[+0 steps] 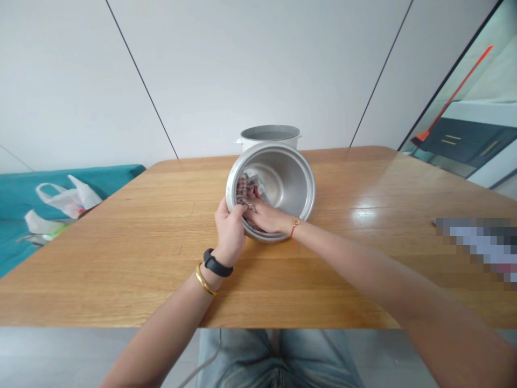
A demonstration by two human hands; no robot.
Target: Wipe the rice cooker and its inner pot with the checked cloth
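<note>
A silver metal inner pot (297, 183) is tilted on its side, its open mouth facing me. My left hand (231, 229) grips its left rim, thumb on the near side and fingers hidden behind the wall. My right hand (264, 214) reaches inside and presses a patterned brown-and-white cloth (243, 188) with a bit of red against the left inner wall. Its fingertips are partly covered by the cloth. Just behind the pot stands a white rice cooker body (251, 143), open at the top with small side handles.
The wooden table (141, 258) reaches back to a white panelled wall (258, 64). A blurred-out object (480, 242) lies at the right. On the left, white plastic bags (67, 199) rest on a teal seat (121, 175). An orange broom (456, 97) leans at far right.
</note>
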